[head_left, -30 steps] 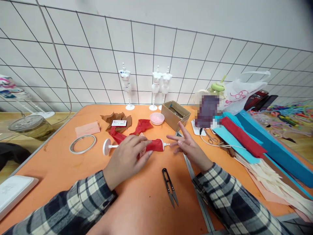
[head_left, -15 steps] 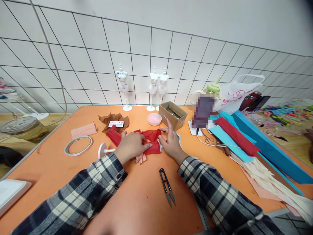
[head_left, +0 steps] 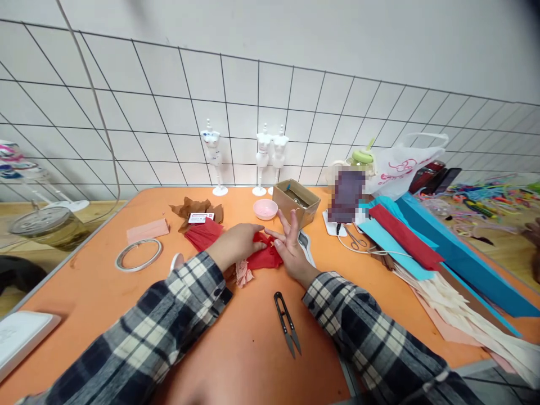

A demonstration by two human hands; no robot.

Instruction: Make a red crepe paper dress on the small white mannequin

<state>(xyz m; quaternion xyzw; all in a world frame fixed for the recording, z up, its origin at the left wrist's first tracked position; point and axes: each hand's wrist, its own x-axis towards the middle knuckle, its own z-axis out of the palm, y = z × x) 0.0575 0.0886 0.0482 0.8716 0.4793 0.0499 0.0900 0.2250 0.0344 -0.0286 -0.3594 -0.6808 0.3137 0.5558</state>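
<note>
Red crepe paper (head_left: 266,260) lies gathered in the middle of the orange table, partly hidden by my hands. My left hand (head_left: 238,246) is curved over it from the left, thumb and fingers closing on its upper part. From the right, the thumb and index finger of my right hand (head_left: 293,254) pinch its edge, while the other fingers point up. The two hands' fingertips almost meet. A pale pink ruffled strip (head_left: 243,274) hangs below the red paper. A white stand base (head_left: 177,261) shows beside my left wrist. Black thread snips (head_left: 287,325) lie in front of the hands.
Behind are a pink bowl (head_left: 265,209), a cardboard box (head_left: 297,203) and white mannequins (head_left: 213,152). Left lie a tape roll (head_left: 139,255), brown paper (head_left: 181,211) and a peach strip (head_left: 147,230). Right are scissors (head_left: 358,241), a plastic bag (head_left: 400,169) and coloured paper (head_left: 405,239).
My fingers have come closer together over the red paper, and my right hand's fingers are more raised. The white base is now more covered by my left sleeve. The view has tilted slightly.
</note>
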